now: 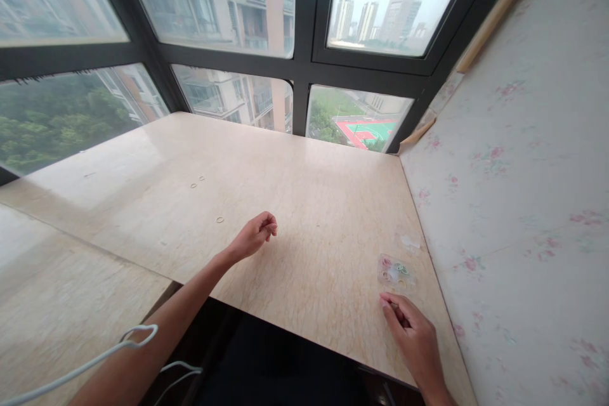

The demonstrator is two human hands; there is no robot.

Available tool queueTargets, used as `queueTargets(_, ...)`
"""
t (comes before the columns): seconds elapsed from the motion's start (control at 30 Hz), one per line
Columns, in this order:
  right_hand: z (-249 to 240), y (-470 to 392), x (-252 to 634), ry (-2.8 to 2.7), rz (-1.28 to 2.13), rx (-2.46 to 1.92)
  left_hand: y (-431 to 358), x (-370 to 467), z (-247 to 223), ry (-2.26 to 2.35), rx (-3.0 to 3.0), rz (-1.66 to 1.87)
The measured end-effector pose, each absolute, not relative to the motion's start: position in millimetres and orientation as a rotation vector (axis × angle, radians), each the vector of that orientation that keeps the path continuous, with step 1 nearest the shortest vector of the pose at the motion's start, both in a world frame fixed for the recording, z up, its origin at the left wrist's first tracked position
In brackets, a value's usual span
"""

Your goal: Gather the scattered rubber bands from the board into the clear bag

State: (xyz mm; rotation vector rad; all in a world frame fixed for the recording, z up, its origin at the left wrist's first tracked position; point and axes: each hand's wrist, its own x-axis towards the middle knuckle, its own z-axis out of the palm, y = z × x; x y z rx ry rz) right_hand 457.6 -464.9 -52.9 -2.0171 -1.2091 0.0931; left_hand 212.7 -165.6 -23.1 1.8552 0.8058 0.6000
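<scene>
A small clear compartment box with pink, green and yellowish rings sits near the right edge of the marble top. Just in front of it is my right hand, fingers curled and thumb near the index finger; whatever they may hold cannot be made out. My left hand is closed above the middle of the top, its fingertips pressed together, their contents too small to name. Left of it lies one thin yellowish ring. Farther back are two more, a ring and another ring, close together but apart.
A clear plastic piece lies behind the box. The marble top meets windows at the back and a flowered wall at the right. A white cable crosses near my left forearm.
</scene>
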Motion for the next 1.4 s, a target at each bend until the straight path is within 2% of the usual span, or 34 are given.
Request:
queueTargets(0.4,-48,-462,454,-1.151,0.157,-1.988,-252,324,-14,0.664,1.428,0.454)
queueTargets(0.5,-47,-463,455,-1.134,0.2,-1.974,-273,354,-14,0.618,1.507,0.398)
queueTargets(0.67,-47,-463,455,-1.102,0.26,-1.943,-300,395,-11,0.474,1.832,0.506)
queueTargets(0.9,-46,-462,456,-1.109,0.215,-1.924,-324,432,-25,0.389,2.065,0.495)
queueTargets(1.13,-48,-464,457,-1.105,0.266,-1.889,-309,413,-30,0.524,2.086,0.594)
queueTargets(1.4,-47,-464,456,-1.087,0.279,-1.904,-257,326,-44,0.749,2.169,0.683)
